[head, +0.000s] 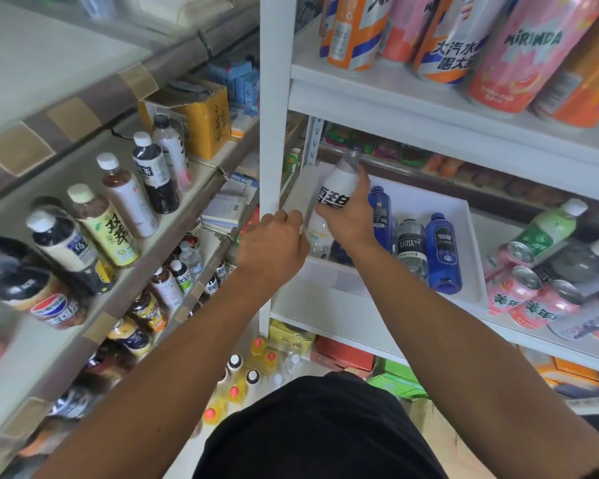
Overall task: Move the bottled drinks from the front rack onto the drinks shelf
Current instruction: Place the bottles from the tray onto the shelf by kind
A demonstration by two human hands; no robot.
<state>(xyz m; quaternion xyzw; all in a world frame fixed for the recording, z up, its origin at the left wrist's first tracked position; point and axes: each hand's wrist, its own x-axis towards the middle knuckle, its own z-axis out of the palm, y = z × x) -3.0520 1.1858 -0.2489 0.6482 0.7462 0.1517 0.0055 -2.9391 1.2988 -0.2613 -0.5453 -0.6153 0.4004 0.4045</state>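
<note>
Head view, right hand (351, 216) gripping white bottle (338, 184) over tray (464, 216), left hand (274, 243) seemingly gripping tray's edge

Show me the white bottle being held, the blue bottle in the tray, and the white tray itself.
white bottle (339, 184): head view, on its white label above the black lettering.
blue bottle (442, 250): head view, on its dark label at mid-body.
white tray (471, 236): head view, on its right wall.

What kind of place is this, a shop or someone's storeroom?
Most likely a small shop or its stockroom. Tea bottles line a sloped rack, big soda bottles fill a white shelf, and the right hand grips a white bottle over a tray.
</note>
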